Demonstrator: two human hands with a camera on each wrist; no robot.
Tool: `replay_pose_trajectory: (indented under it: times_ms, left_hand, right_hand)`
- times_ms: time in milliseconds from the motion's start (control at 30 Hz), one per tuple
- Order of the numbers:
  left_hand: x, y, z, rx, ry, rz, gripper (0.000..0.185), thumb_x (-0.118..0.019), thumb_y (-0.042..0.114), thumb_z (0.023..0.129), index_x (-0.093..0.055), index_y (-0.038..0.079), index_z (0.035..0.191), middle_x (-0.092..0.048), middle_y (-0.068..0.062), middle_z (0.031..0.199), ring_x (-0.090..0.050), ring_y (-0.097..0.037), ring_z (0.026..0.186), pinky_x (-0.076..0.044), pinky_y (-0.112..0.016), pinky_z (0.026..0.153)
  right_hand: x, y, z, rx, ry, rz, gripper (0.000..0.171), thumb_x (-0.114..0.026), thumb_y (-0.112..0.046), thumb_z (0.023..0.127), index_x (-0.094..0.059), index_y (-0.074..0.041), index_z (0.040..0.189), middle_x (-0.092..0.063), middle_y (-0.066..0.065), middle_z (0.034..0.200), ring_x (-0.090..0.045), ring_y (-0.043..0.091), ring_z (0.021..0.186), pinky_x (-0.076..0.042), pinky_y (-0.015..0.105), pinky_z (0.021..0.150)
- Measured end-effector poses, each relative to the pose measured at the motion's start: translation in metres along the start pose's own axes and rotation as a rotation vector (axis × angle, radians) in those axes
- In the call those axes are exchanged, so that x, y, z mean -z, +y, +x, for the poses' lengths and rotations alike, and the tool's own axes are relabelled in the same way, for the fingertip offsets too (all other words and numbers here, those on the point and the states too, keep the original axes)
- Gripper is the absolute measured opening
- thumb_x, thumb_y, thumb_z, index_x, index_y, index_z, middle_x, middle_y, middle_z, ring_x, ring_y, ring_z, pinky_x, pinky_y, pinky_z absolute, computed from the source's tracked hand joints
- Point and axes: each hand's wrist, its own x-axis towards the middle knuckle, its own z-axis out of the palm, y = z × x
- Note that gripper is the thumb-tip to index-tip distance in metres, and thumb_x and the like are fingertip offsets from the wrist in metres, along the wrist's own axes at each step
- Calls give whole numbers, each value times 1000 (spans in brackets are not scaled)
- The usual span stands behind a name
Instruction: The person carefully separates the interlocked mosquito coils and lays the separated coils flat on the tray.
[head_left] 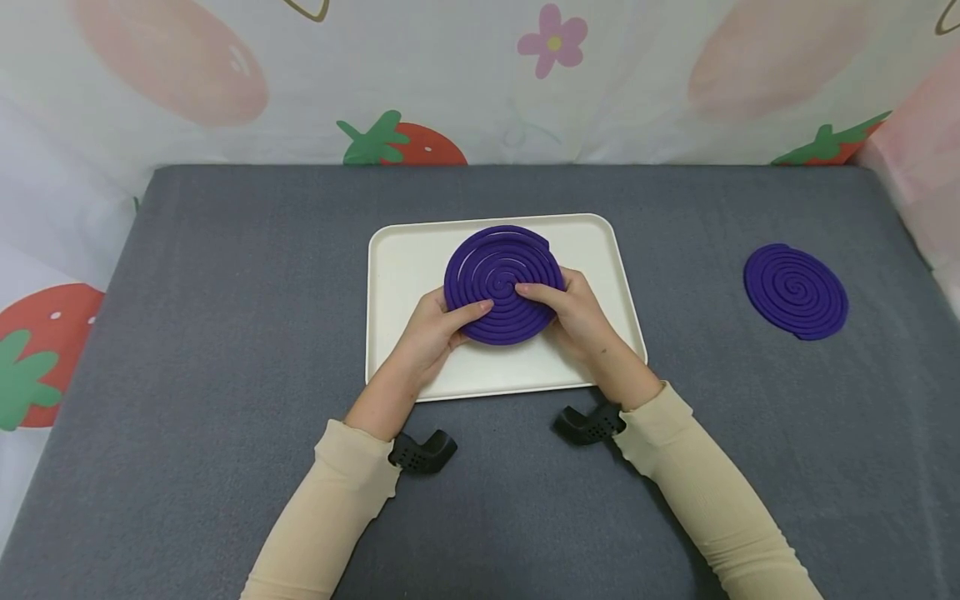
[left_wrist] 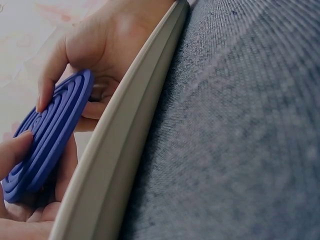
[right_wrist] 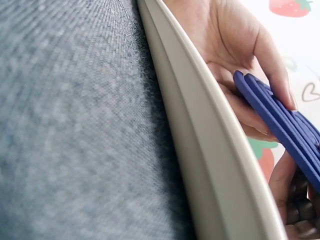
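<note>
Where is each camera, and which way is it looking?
Head: up on the person's head, looking down at the grey table, the cream tray, both hands and sleeves.
Left wrist: low by the tray's edge, looking along it at the left hand holding the purple spiral mat.
Right wrist: low on the other side, looking at the right hand under that mat.
All three views share the mat and the tray.

bright, even light, soft shadows; head view sharp with slightly bowed edges; wrist views perhaps blurred close up.
</note>
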Motion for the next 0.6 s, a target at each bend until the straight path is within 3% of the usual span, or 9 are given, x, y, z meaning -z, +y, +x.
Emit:
replay_pose_trajectory:
  times_ms: [600]
  left_hand:
    - [1, 0, 0, -34, 32, -41, 37, -55, -3, 91, -47, -14, 125, -64, -7, 104, -64, -12, 93, -52, -30, 87]
  right_hand:
    - [-2, -1, 0, -8, -21, -10, 25, -55, 11, 83, -69, -10, 88, -69, 4, 85, -65, 14, 77, -56, 25, 69]
